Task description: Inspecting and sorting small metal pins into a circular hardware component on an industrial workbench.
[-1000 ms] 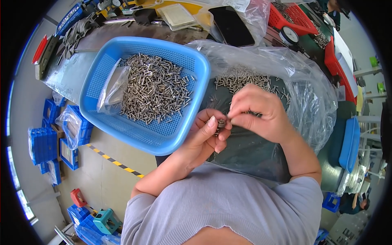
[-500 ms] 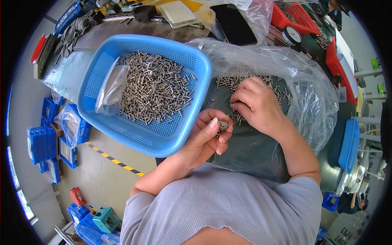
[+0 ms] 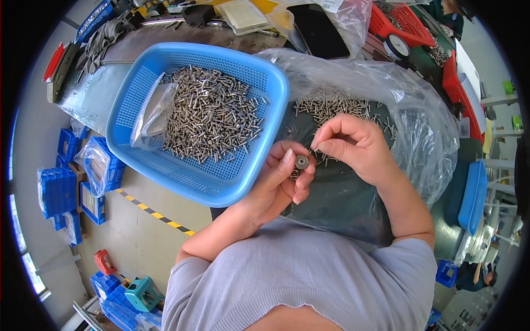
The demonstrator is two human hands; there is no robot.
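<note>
Nearest, the left hand point(image 3: 282, 174) has its grip closed on a round metal part point(image 3: 301, 161), held between thumb and forefinger with its ringed face turned up; the other fingers curl beneath, around small metal pieces that are partly hidden. Just beside it, the right hand point(image 3: 356, 148) has a narrow grip, thumb and forefinger almost meeting on what looks like a single pin point(image 3: 315, 150), though it is too small to be sure. The fingertips are close to the round metal part, seemingly apart from it. I judge the step in hand to be pairing one pin at a time with that part; the next move calls for a steady left hand, the face kept in clear view, and a light, exact pinch from the right. Beyond the hands, a loose pile of pins point(image 3: 334, 105) lies on the dark worktop point(image 3: 345, 196), with a crumpled clear plastic sheet point(image 3: 425, 146) along its far and right sides. To the left, a blue basket point(image 3: 214, 198) holds a large heap of similar pins beside a clear bag point(image 3: 155, 118). Farther back are a black phone point(image 3: 319, 32), a round dial gauge point(image 3: 397, 46) and a red basket point(image 3: 417, 37).
</note>
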